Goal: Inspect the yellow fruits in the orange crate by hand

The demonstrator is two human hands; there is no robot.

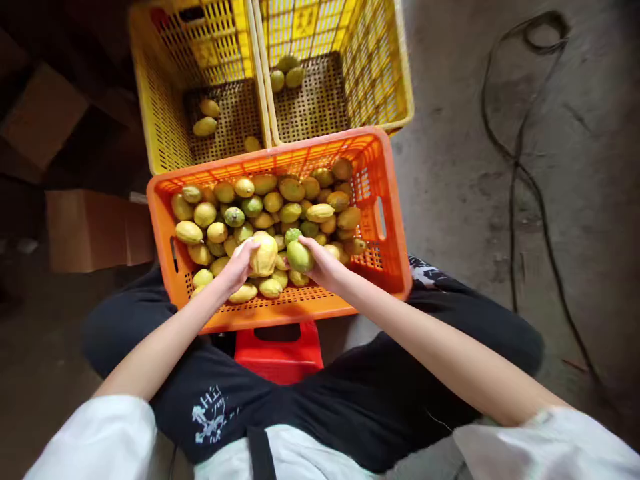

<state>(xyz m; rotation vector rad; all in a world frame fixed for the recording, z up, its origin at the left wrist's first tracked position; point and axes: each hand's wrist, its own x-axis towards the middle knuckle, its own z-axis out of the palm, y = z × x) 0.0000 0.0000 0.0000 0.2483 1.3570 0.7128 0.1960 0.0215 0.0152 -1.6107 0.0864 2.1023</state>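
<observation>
Left grip (239,265) closed round yellow lemon (264,255); right grip (323,263) clasps greenish lemon (299,256) (over orange crate (390,220)).

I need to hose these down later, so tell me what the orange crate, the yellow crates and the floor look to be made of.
Orange crate: apparently moulded plastic, slightly glossy, with perforated mesh walls and a cut-out handle slot.
Yellow crates: seemingly the same plastic, with lattice walls and a perforated bottom.
Floor: likely bare concrete, matt grey, rough and stained.

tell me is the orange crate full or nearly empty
Partly full: the orange crate holds a heap of fruit across most of its floor, well below the rim, with bare mesh showing at the near edge.
</observation>
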